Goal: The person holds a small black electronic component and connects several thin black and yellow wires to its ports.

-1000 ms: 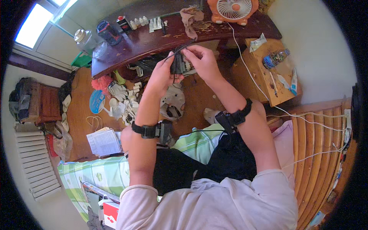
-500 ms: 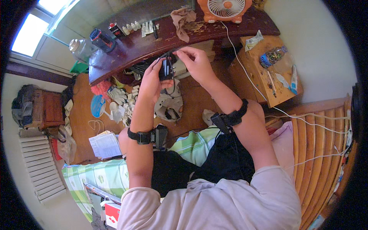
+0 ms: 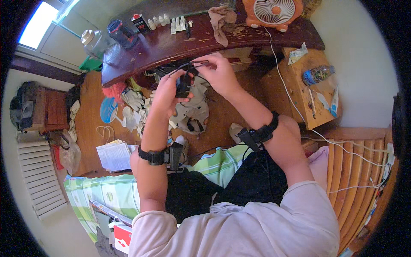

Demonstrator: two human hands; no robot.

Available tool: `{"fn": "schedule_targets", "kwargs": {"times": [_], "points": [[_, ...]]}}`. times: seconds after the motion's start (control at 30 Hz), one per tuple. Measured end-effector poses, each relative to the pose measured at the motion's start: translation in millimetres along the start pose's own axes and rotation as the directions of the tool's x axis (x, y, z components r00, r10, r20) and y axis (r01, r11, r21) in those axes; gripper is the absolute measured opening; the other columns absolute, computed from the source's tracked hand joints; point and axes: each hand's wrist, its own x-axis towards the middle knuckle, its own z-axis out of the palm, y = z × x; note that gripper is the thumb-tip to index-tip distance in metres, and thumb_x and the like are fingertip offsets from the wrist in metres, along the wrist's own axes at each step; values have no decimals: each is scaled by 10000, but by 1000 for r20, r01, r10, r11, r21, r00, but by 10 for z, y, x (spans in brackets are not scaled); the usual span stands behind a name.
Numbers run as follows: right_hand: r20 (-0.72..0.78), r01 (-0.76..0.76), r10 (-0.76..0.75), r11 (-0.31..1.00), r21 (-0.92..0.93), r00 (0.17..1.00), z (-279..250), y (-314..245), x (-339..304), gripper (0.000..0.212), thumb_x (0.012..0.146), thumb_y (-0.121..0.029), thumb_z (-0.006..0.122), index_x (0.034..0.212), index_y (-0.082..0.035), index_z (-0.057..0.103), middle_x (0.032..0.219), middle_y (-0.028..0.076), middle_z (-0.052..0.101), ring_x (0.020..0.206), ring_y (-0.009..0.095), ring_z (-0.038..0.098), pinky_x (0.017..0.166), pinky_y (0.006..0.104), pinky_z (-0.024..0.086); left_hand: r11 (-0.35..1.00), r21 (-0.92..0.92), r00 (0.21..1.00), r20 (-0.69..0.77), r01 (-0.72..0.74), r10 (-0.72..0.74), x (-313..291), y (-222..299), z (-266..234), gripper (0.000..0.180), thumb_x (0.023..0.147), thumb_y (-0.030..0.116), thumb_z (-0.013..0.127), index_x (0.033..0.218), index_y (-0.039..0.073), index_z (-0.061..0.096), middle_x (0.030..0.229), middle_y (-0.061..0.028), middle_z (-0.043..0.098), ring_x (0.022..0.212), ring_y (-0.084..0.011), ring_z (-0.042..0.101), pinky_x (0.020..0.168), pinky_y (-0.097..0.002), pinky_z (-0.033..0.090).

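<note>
Since the earlier frame, the black object has sunk a little in the picture, along with the fingers of the left hand, and it looks darker and turned at a different angle. The right hand sits at nearly the same height, so the black cable now arches above the object from one hand to the other. The whole view has shifted too: the orange fan and the brownish cloth on the dark red table lie farther right, and the bottle on the wooden cabinet lies farther right and lower. A pale shoe has come into sight just right of the left forearm.

The black object is in the upper middle of the frame, in front of the table's near edge. The left hand's fingers are curled around it, with the cable crossing near the thumb. The right hand's thumb and forefinger are pinched narrow on the cable; the exact grip is too small to make out. Behind and below the hands, a pale bag with dark stars lies on the floor. White papers lie at the left, above the green checked sheet.
</note>
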Motion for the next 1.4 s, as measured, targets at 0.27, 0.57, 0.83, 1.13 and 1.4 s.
{"fn": "schedule_targets", "kwargs": {"times": [0.27, 0.57, 0.83, 1.13, 1.4], "points": [[256, -187, 123, 953, 240, 959, 135, 85, 49, 215, 798, -117, 587, 978, -13, 638, 917, 94, 661, 842, 130, 607, 760, 291, 470, 994, 100, 999, -33, -33, 37, 26, 6, 1, 214, 871, 284, 545, 952, 90, 583, 790, -15, 577, 607, -120, 560, 442, -232, 450], [239, -171, 113, 955, 241, 965, 85, 23, 3, 240, 806, -125, 574, 1014, -16, 625, 889, 63, 662, 734, 109, 608, 703, 263, 482, 994, 63, 996, 2, -85, 85, 139, -143, 54, 239, 882, 330, 533, 892, 100, 594, 755, 4, 579, 512, -111, 539, 462, -227, 451], [136, -110, 85, 976, 189, 987, 2, 18, -45, 292, 849, -124, 566, 1110, -16, 490, 884, 53, 621, 770, 93, 588, 584, 220, 472, 962, -271, 997, -51, 46, -63, 165, -114, 36, 286, 910, 325, 496, 914, 50, 575, 747, -35, 565, 561, -139, 539, 445, -238, 460], [248, -226, 171, 951, 212, 953, -128, -8, -8, 237, 874, -129, 544, 1072, -1, 524, 858, 70, 626, 708, 75, 568, 546, 206, 446, 954, -299, 999, -30, 29, -40, 248, -194, -23, 246, 896, 292, 526, 991, 66, 539, 817, -57, 576, 597, -144, 552, 465, -224, 467], [181, -214, 186, 964, 156, 966, -209, 113, 30, 214, 886, -138, 526, 1039, 5, 570, 837, 63, 623, 614, 56, 514, 509, 201, 421, 995, -87, 999, -15, -38, 37, 150, -45, -16, 217, 872, 178, 534, 1065, 87, 572, 913, -29, 573, 575, -101, 499, 463, -181, 408]]}}
